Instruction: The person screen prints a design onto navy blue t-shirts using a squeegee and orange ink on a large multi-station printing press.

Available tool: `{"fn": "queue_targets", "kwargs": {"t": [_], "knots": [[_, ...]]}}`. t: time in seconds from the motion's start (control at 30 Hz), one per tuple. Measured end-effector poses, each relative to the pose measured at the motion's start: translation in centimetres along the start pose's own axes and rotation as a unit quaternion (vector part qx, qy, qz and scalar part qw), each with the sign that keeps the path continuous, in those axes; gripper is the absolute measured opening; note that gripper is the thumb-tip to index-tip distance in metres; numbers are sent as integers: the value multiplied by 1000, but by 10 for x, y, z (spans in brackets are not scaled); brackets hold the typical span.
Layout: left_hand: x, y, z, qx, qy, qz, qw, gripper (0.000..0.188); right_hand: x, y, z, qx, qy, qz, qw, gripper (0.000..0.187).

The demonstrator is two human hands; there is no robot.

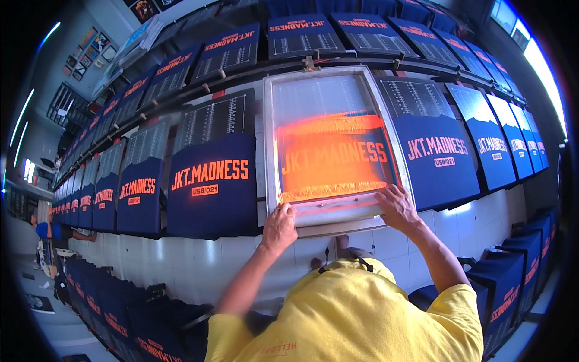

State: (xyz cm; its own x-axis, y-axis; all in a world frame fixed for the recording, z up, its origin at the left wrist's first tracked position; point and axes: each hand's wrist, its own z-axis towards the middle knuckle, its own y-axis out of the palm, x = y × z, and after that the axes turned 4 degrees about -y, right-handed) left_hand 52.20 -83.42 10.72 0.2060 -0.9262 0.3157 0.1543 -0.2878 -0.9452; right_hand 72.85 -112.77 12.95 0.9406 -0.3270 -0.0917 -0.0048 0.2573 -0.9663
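A metal-framed printing screen (269,120) lies over one of the boards, its mesh covered with bright orange ink (332,169) in the nearer part. Dark lettering shows through that ink. Across the near end runs a pale squeegee (338,207), with a thick ridge of ink along its far edge. My left hand (279,229) is closed at its left end, beside the screen's near left corner. At the other end my right hand (397,208) curls over it, fingertips by the right rail. The undersides of both grips are hidden.
Navy shirts with orange lettering cover boards on both sides, such as this left shirt (211,181) and this right shirt (434,151). Another row of printed shirts (301,33) stands beyond a rail (241,71). Shirt-covered boards (512,277) stand behind me. A person (57,230) is at far left.
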Motion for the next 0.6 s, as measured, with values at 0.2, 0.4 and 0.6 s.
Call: {"fn": "queue_targets", "kwargs": {"t": [0.2,0.4,0.6], "knots": [[-6,11,0,55,18,19,998,28,3,10,-8,-26,51,40,998,32],[-2,12,-10,58,-5,36,998,36,-7,5,-12,-11,44,18,999,29],[-19,31,1,122,29,59,990,30,-3,17,-3,-6,39,-16,999,25]]}}
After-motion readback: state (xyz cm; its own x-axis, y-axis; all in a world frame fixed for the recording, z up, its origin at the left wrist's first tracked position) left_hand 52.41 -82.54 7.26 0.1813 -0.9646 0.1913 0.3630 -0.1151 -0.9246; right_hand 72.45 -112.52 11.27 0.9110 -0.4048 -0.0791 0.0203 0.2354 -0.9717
